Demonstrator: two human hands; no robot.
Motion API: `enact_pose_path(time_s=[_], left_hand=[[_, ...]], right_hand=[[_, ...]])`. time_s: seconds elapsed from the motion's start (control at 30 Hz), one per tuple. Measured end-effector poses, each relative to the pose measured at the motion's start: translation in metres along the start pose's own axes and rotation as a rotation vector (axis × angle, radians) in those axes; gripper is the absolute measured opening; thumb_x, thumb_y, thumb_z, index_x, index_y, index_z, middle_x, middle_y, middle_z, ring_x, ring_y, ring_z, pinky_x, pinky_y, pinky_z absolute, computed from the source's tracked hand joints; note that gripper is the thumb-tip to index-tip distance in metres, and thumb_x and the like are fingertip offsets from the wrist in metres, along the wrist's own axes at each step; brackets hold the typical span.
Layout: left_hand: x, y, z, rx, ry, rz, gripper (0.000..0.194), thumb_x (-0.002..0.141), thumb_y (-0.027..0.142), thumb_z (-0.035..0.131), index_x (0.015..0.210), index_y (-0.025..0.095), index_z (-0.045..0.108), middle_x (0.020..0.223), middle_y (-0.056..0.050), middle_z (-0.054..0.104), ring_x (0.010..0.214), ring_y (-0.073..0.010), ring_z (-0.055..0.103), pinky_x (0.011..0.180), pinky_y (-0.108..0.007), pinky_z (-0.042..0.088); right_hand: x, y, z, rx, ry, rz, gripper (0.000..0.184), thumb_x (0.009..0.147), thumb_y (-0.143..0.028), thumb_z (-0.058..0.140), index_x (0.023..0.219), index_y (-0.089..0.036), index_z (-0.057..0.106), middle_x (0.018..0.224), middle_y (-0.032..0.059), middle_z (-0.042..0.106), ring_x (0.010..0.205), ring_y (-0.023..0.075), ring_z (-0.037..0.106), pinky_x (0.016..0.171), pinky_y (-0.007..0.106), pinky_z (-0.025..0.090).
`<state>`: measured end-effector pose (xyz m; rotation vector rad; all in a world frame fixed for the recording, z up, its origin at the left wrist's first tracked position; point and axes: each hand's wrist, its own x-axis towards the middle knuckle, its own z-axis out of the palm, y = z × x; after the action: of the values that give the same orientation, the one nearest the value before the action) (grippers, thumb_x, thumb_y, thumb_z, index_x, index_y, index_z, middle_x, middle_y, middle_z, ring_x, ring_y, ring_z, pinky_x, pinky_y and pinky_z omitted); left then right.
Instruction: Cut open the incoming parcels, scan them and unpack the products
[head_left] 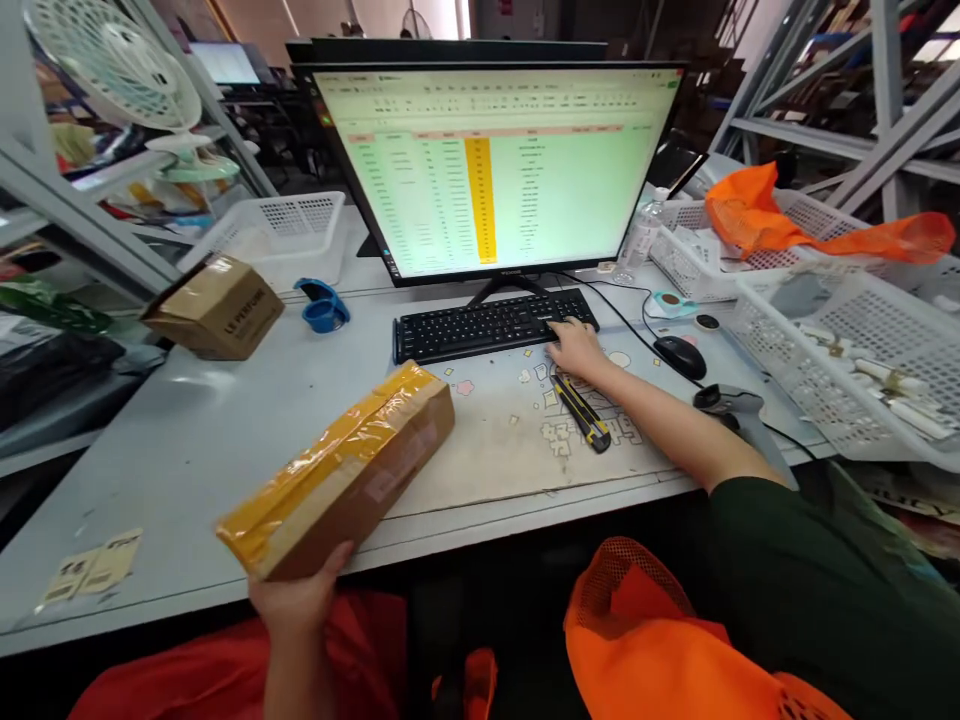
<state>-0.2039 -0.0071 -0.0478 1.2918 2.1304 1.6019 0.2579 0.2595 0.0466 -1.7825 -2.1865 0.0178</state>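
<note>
Yellow-taped cardboard parcel (pixel 341 475), gripped at near end by left hand (pixel 300 598), lifted over near table edge (pixel 187 440), tilted. Right hand (pixel 576 347), fingers spread, empty, on right end of keyboard (pixel 491 324). Advisable: parcel held level, label facing up, keys struck singly. Utility knife (pixel 579 411) just right of parcel; mouse (pixel 679 356) farther right.

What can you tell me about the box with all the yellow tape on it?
The parcel is a long brown cardboard box wrapped in shiny yellow tape, with a pale label patch on its side. It looks sealed shut. The left hand grips its near end from below, thumb on the side, holding it tilted at the desk's front edge. Whether its far end rests on the desk cannot be told. Nothing else touches it.
</note>
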Motion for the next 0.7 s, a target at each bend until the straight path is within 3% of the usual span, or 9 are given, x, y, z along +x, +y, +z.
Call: enact_pose_path(time_s=[0.1, 0.2, 0.3, 0.37, 0.4, 0.47, 0.57, 0.63, 0.7], left_hand=[[0.000, 0.010, 0.001, -0.006, 0.040, -0.154, 0.083, 0.042, 0.067, 0.090, 0.102, 0.016, 0.066, 0.109, -0.016, 0.071, 0.105, -0.0435, 0.069, 0.108, -0.074, 0.049], [0.001, 0.016, 0.004, -0.016, 0.016, -0.173, 0.087, 0.043, 0.070, 0.090, 0.106, 0.015, 0.066, 0.110, -0.018, 0.071, 0.113, -0.0467, 0.068, 0.114, -0.075, 0.043], [0.003, 0.020, 0.005, -0.080, 0.030, -0.036, 0.119, 0.046, 0.085, 0.086, 0.136, 0.013, 0.056, 0.127, -0.023, 0.065, 0.131, -0.0485, 0.059, 0.121, -0.071, 0.038], [0.007, 0.027, 0.003, -0.157, 0.057, 0.112, 0.141, 0.051, 0.093, 0.082, 0.158, 0.014, 0.035, 0.144, -0.025, 0.054, 0.143, -0.0461, 0.051, 0.124, -0.064, 0.038], [0.010, 0.032, 0.003, -0.183, 0.080, 0.168, 0.142, 0.055, 0.094, 0.079, 0.163, 0.016, 0.028, 0.151, -0.025, 0.049, 0.146, -0.0446, 0.048, 0.125, -0.061, 0.038], [0.020, 0.045, 0.003, -0.216, 0.151, 0.241, 0.126, 0.065, 0.091, 0.076, 0.161, 0.020, 0.036, 0.153, -0.021, 0.049, 0.145, -0.0430, 0.050, 0.126, -0.059, 0.038], [0.038, 0.064, 0.012, -0.284, 0.156, 0.328, 0.097, 0.068, 0.087, 0.078, 0.136, 0.020, 0.062, 0.134, -0.017, 0.064, 0.127, -0.0404, 0.063, 0.119, -0.058, 0.046], [0.048, 0.077, 0.024, -0.414, 0.024, 0.352, 0.086, 0.067, 0.083, 0.081, 0.125, 0.021, 0.067, 0.124, -0.015, 0.069, 0.118, -0.0366, 0.068, 0.113, -0.055, 0.052], [0.055, 0.091, 0.041, -0.610, -0.167, 0.296, 0.070, 0.071, 0.073, 0.082, 0.119, 0.024, 0.070, 0.126, -0.014, 0.071, 0.119, -0.0353, 0.069, 0.112, -0.052, 0.053]], right_hand=[[0.015, -0.008, 0.011, -0.043, 0.008, 0.028, 0.060, 0.102, -0.033, 0.051, 0.154, -0.004, 0.051, 0.141, 0.0250, 0.064, 0.140, 0.0383, 0.042, 0.119, 0.055, 0.026], [0.025, -0.016, 0.012, -0.083, -0.007, 0.091, 0.058, 0.104, -0.044, 0.048, 0.143, -0.004, 0.062, 0.139, 0.0279, 0.061, 0.135, 0.0406, 0.043, 0.115, 0.055, 0.028], [0.026, -0.022, 0.000, -0.105, -0.046, 0.133, 0.056, 0.105, -0.048, 0.046, 0.134, -0.006, 0.069, 0.142, 0.0269, 0.058, 0.136, 0.0414, 0.044, 0.112, 0.053, 0.033], [0.011, -0.023, -0.014, -0.108, -0.072, 0.128, 0.054, 0.106, -0.045, 0.045, 0.143, -0.010, 0.063, 0.147, 0.0240, 0.057, 0.139, 0.0390, 0.046, 0.112, 0.050, 0.035], [-0.003, -0.023, -0.022, -0.107, -0.094, 0.117, 0.053, 0.106, -0.045, 0.045, 0.143, -0.012, 0.063, 0.145, 0.0222, 0.060, 0.136, 0.0372, 0.050, 0.111, 0.048, 0.038], [-0.041, -0.021, -0.035, -0.103, -0.175, 0.106, 0.052, 0.104, -0.052, 0.048, 0.133, -0.014, 0.068, 0.128, 0.0200, 0.071, 0.121, 0.0347, 0.062, 0.102, 0.043, 0.045], [-0.105, -0.016, -0.046, -0.135, -0.375, 0.106, 0.057, 0.096, -0.065, 0.057, 0.115, -0.013, 0.072, 0.103, 0.0188, 0.076, 0.097, 0.0347, 0.071, 0.086, 0.041, 0.051], [-0.140, -0.012, -0.048, -0.162, -0.429, 0.129, 0.054, 0.095, -0.061, 0.060, 0.116, -0.012, 0.070, 0.106, 0.0206, 0.076, 0.097, 0.0359, 0.073, 0.082, 0.041, 0.052], [-0.163, -0.004, -0.050, -0.143, -0.399, 0.175, 0.045, 0.095, -0.051, 0.059, 0.115, -0.012, 0.069, 0.110, 0.0210, 0.076, 0.099, 0.0359, 0.073, 0.082, 0.039, 0.052]])
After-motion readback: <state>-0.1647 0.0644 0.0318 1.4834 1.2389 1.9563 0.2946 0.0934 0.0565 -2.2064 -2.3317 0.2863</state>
